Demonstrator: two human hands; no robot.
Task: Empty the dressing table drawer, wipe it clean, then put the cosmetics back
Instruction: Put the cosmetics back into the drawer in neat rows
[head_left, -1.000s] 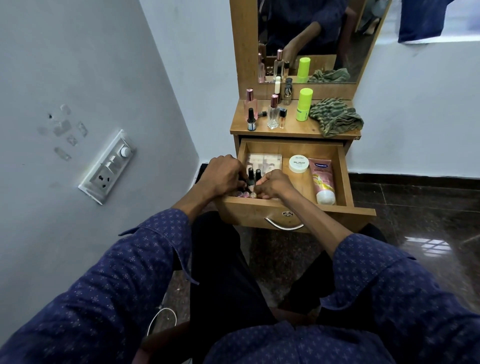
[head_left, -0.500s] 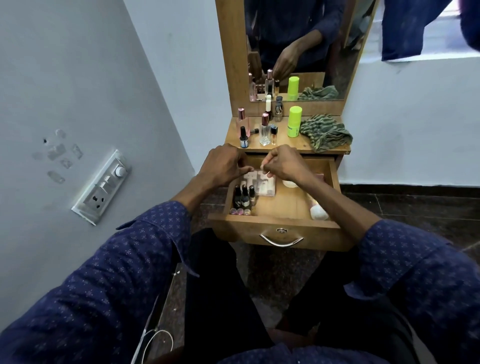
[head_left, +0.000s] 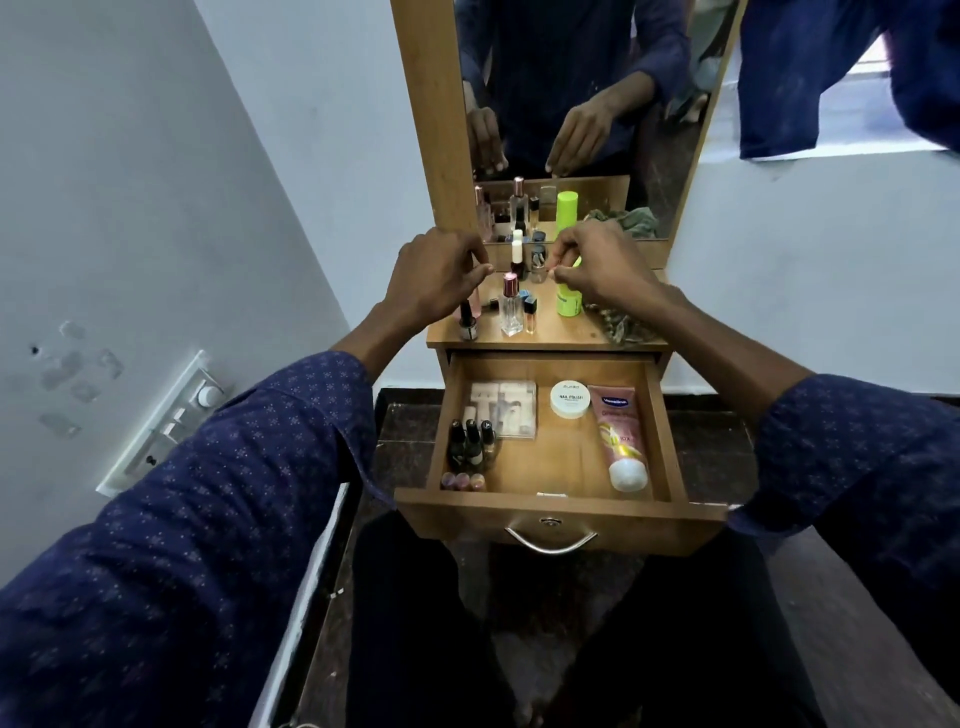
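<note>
The wooden drawer (head_left: 558, 512) is pulled open. In it lie a clear palette case (head_left: 503, 410), a white nail-polish jar (head_left: 570, 399), a pink lotion tube (head_left: 621, 436), three dark nail polish bottles (head_left: 471, 441) and small pink bottles (head_left: 462, 480). On the table top (head_left: 561, 332) stand a clear perfume bottle (head_left: 511, 306), a black-capped bottle (head_left: 467, 322), a green bottle (head_left: 569, 304) and a white-capped bottle (head_left: 517, 252). My left hand (head_left: 441, 275) and my right hand (head_left: 602, 265) hover over these bottles with curled fingers, holding nothing. A green cloth (head_left: 621, 325) lies under my right wrist.
A mirror (head_left: 582, 104) stands behind the table top and reflects both hands. A switch board (head_left: 161, 421) is on the left wall. A blue garment (head_left: 831, 78) hangs at the upper right. My knees are below the drawer front, over a dark floor (head_left: 717, 447).
Both hands have left the drawer's left front corner, where the nail polish bottles now stand, and risen to the bottles on the table top. The view has tilted upward.
</note>
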